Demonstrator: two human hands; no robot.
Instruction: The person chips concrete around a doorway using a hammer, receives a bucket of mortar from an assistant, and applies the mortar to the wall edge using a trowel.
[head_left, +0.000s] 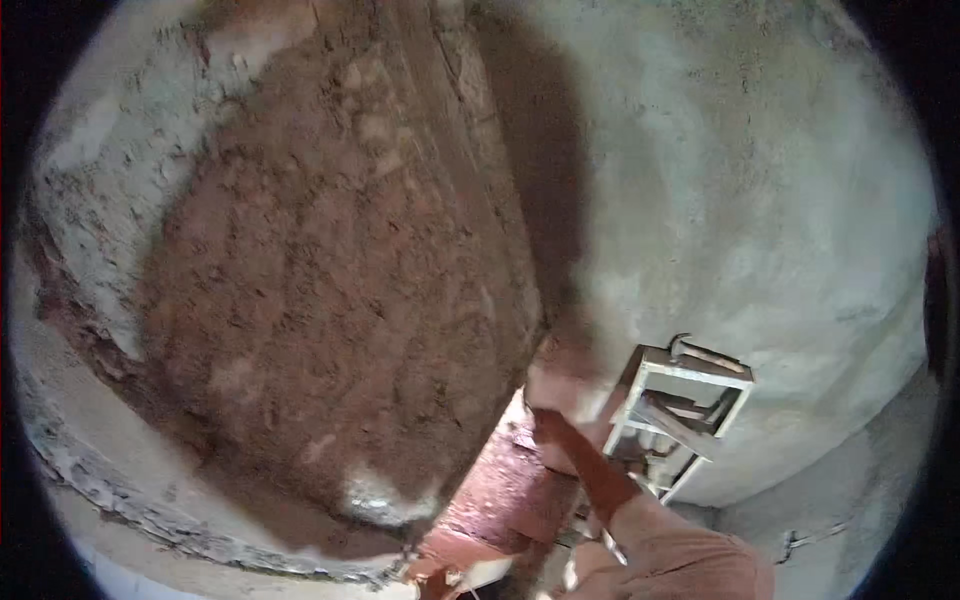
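Note:
My right arm comes up from the lower right in a pale reddish sleeve. At its end my right hand (547, 426) is closed beside the lower straight edge of a large brown patch of rough plaster (320, 270) on the wall. A thin dark edge shows at the fingertips, but I cannot make out what it belongs to. A reddish-brown shape at the lower edge may be my left hand (428, 584). It is cut off and blurred beside a pale piece (487, 574), so its fingers cannot be told.
To the right of my arm stands a pale frame stand (650, 380) with boards and tools inside. A claw hammer (708, 354) lies on its top. Smooth grey-green wall (760, 220) curves behind it. Below my hand is a brightly lit pinkish surface (495, 490).

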